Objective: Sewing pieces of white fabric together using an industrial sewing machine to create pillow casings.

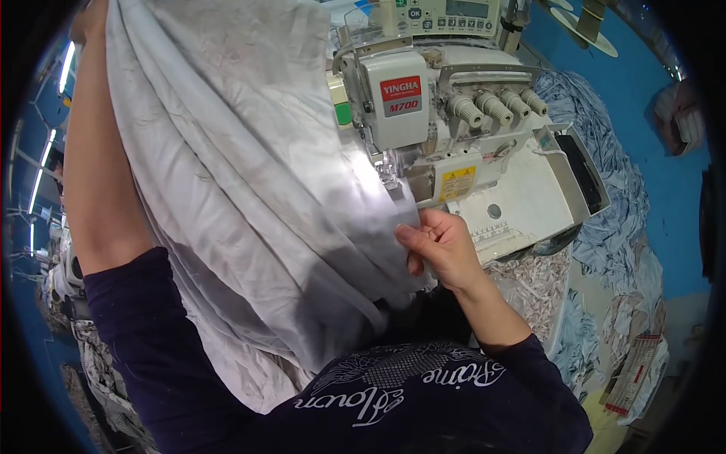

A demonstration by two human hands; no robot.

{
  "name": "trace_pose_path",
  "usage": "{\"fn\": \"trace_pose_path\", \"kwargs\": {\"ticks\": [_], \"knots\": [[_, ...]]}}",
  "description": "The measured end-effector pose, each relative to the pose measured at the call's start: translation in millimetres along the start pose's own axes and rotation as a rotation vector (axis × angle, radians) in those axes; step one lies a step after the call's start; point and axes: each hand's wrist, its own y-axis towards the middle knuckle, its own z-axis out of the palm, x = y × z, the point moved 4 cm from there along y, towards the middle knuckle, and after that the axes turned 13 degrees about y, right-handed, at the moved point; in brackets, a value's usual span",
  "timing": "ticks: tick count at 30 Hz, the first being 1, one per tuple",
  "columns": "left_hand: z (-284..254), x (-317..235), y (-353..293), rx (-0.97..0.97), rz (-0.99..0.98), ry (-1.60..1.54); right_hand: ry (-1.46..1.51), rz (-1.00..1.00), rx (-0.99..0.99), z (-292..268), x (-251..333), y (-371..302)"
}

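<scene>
A large light grey cloth (249,174) hangs in long folds across the left and middle, running down over my lap. Its right edge lies at the lit presser foot (389,175) of a white overlock sewing machine (395,125). Just below the foot, my right hand (445,248) pinches that edge between thumb and fingers. My left arm stretches far up along the cloth's left side. At the upper left rim, my left hand (89,23) is beside the cloth; its fingers are mostly out of sight, so its grip does not show.
Several tension dials (495,107) line the machine's front, with a control panel (446,17) above. An open white cover (522,200) juts out right. Fabric scraps (533,284) fill a bin below it. Bluish cloth (605,166) is heaped along the right side.
</scene>
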Motion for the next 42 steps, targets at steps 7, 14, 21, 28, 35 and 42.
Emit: {"fn": "trace_pose_path", "kwargs": {"ticks": [7,14,21,28,35,42], "knots": [[-39,42,-77,0.235,-0.359,0.006,0.009,-0.023,-0.004,0,1,-2],[-162,-95,-378,1.270,0.234,0.275,0.001,0.002,-0.051,-16,0,-1],[-239,-115,-435,1.094,0.135,0.170,-0.046,-0.058,-0.072,-10,0,-3],[-194,-95,-377,0.514,0.165,0.172,0.039,-0.062,-0.020,-10,-5,2],[-162,-101,-324,0.473,-0.046,0.079,-0.006,-0.061,-0.012,-11,-7,2],[-131,-106,-296,0.418,0.052,0.027,-0.032,-0.068,-0.020,-12,1,3]]}}
